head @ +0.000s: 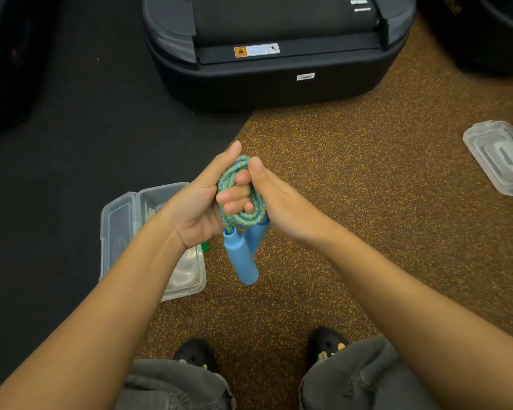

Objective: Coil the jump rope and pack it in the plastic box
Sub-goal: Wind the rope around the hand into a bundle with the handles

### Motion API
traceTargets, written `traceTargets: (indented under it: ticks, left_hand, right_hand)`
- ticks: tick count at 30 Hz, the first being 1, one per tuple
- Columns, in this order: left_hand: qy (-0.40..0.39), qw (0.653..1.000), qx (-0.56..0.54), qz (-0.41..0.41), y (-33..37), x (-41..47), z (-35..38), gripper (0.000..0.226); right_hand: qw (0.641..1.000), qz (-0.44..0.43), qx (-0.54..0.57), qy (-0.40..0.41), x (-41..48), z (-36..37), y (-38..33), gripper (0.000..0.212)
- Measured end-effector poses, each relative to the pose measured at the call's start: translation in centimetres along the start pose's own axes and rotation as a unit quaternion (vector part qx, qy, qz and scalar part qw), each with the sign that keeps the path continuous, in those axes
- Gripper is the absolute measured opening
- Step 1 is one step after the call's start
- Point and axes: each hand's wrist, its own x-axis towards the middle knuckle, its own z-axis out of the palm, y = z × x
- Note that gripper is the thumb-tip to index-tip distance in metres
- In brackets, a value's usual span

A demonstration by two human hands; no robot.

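Jump rope (243, 199): braided blue, green and white cord, wound into a tight bundle of several loops, held up in the air above the floor, between both hands at the middle of the view. Two blue handles (241, 257) hanging down from the bottom of the bundle, side by side, the nearer one pointing toward the camera, the other half hidden behind it.

Left hand (199, 208) wrapped about the left side of the coil, fingers (234, 199) curled through the loops and closed on the cord, thumb stretched up along the top of the bundle. Right hand (282, 199) pressed against the right side of the coil, thumb laid over the upper loops, remaining digits hidden behind the cord, so closed on the rope from that side too.

Plastic box (125, 226): clear, lying open on the floor just below and left of the left wrist, lid folded out to its left, partly covered by the forearm; pale contents inside, too blurred to name. Small green thing (205, 246) at the box's right edge, unclear.

Floor: brown speckled carpet (353, 179) on the right, dark mat (71, 128) on the left. Large black case (273, 54) at the top. Second clear container (498, 156) at the far right edge. Grey trousers and black shoes (194, 353) at the bottom.
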Motion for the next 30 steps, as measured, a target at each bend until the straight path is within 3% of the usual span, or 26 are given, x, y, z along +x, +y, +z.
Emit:
traceTargets:
  ticks: [3,7,12,22,27,30]
  left_hand:
    - [0.009,0.999,0.035,0.008,0.0,-0.1,-0.1,0.041]
    - [0.001,0.997,0.078,0.021,0.0,-0.3,-1.0,0.041]
    - [-0.027,0.992,0.117,0.036,0.1,-0.3,-1.7,0.038]
    - [0.066,0.971,0.220,0.070,0.9,-0.6,-0.6,0.041]
    - [0.032,0.968,0.219,0.116,0.6,-0.9,-0.1,0.039]
    - [-0.009,0.975,0.191,0.110,0.0,-0.9,-0.1,0.035]
  right_hand:
    - [0.993,0.010,0.108,-0.045,-0.2,-0.2,0.0,0.033]
    - [0.985,0.015,0.162,-0.061,-0.3,-0.1,-0.2,0.033]
    - [0.985,-0.001,0.163,-0.058,-0.5,0.0,-0.4,0.032]
    - [0.985,-0.023,0.163,-0.042,-0.6,0.4,-0.5,0.032]
    - [0.982,-0.052,0.173,-0.050,-0.5,-0.1,-0.9,0.032]
    - [0.979,-0.025,0.197,-0.040,-0.7,-0.4,-1.1,0.025]
